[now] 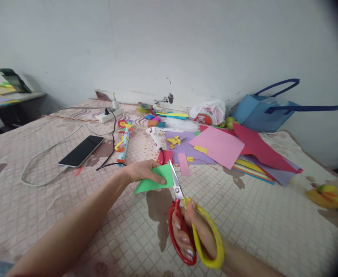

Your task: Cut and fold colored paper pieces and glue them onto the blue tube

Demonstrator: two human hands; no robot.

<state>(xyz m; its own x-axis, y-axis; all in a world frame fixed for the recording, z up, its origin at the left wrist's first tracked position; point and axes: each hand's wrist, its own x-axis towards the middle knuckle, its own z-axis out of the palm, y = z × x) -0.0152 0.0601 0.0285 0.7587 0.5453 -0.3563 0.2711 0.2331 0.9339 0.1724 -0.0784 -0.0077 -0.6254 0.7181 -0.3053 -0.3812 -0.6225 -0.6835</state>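
My left hand point(145, 172) pinches a piece of green paper point(148, 186) above the table, thumb on top of it. In my right hand point(187, 227) is a pair of scissors point(177, 188) with one red and one yellow handle; my fingers pass through the loops. The blades point away from me and lie along the paper's right edge. Whether the edge sits between the blades I cannot tell. Just beyond, a pink paper strip point(183, 164) and a small red paper piece point(165, 156) lie on the table.
Coloured paper sheets point(217, 144) spread at the right, with a blue bag point(262, 111) behind. A white glue gun point(155, 137) lies mid-table. To the left are a phone point(81, 151) on a cable, a decorated light-blue strip point(124, 145) and a power strip point(109, 114).
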